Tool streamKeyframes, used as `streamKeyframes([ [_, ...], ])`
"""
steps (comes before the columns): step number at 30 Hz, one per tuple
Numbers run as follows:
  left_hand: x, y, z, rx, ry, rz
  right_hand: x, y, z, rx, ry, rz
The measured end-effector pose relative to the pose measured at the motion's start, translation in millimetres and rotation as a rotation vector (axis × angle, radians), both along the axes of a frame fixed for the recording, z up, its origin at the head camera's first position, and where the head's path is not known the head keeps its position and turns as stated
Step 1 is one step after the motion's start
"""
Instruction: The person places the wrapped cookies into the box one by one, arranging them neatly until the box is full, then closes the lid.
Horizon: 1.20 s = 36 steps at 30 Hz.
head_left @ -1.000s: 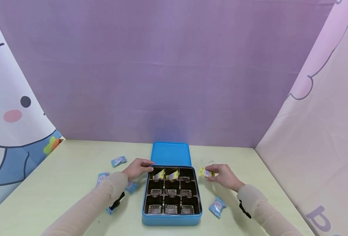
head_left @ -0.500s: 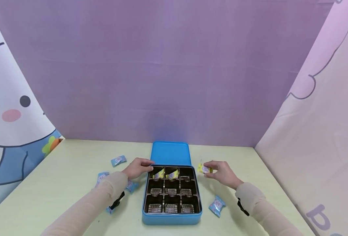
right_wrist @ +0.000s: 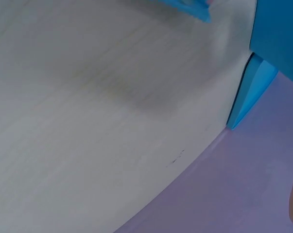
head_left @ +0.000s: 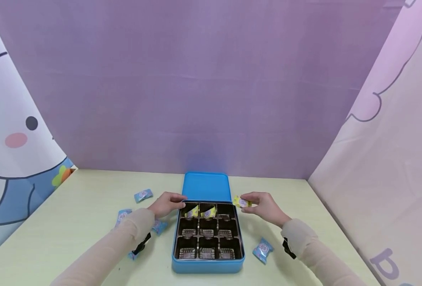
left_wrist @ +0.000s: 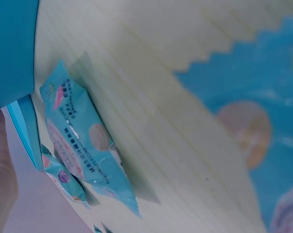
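Right hand (head_left: 264, 206) pinches yellow candy (head_left: 241, 202) just over tin (head_left: 208, 266) back-right rim. Left hand (head_left: 167, 204) rests on far-left rim, fingers seemingly relaxed (blurry). Risk: candy snags rim, drops outside empty back-right cell.

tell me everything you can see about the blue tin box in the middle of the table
The blue tin box looks like painted metal, square with rounded corners, lying open and flat on the table. A dark nine-compartment tray sits inside; the two far-left compartments each hold a yellow candy. Its lid lies just behind. The left hand rests on its far left corner.
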<state>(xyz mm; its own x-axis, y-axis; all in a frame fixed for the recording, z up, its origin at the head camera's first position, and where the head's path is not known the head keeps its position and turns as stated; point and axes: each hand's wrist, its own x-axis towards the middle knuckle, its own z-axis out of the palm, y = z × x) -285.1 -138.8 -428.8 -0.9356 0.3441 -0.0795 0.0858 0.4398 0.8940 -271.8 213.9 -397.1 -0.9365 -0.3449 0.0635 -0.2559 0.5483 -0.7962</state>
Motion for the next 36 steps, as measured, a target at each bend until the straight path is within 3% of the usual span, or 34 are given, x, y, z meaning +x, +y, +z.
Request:
streamKeyframes([
  [9, 1.3, 0.0, -0.7, 0.011, -0.008, -0.001, -0.8, -16.5, 0.5, -0.006, -0.001, 0.084],
  [21, 2.7, 1.4, 1.6, 0.007, -0.007, 0.008, -3.4, -26.9, -2.3, 0.039, -0.018, 0.125],
  [36, 2.1, 0.3, -0.4, 0.015, -0.007, -0.007, -7.5, -37.4, -3.5, 0.247, 0.074, 0.187],
])
